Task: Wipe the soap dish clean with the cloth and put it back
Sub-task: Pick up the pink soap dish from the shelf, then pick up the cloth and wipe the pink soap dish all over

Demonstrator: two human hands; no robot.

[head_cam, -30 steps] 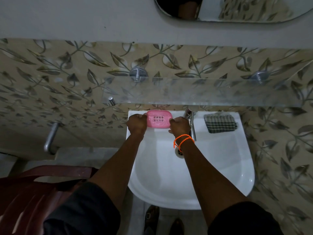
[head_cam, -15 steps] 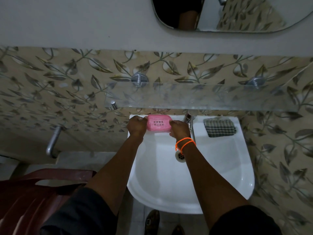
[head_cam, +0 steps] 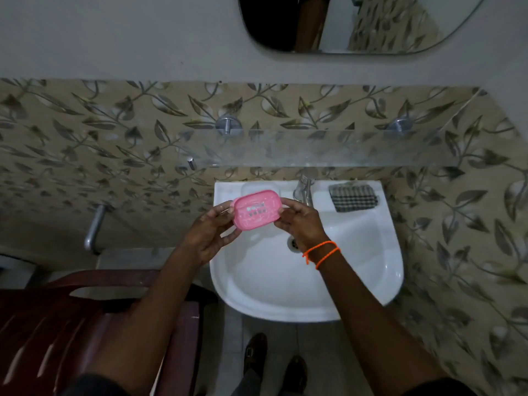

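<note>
While the left hand (head_cam: 210, 234) and right hand (head_cam: 300, 224) grasp the empty pink soap dish (head_cam: 256, 209) by its ends above the sink (head_cam: 371, 270), the checked cloth (head_cam: 353, 197) lies folded at the sink's back right corner.

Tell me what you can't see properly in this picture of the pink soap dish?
Head view only:
- Soap dish: its ends sit behind the fingers of the left hand and right hand; its underside faces away.
- Whether the dish is dirty: the light is too dim.
- Tap: its top is hidden behind the glass shelf.
- Cloth: folded, so its inside is hidden.
- Mirror: cut off by the top edge.
</note>
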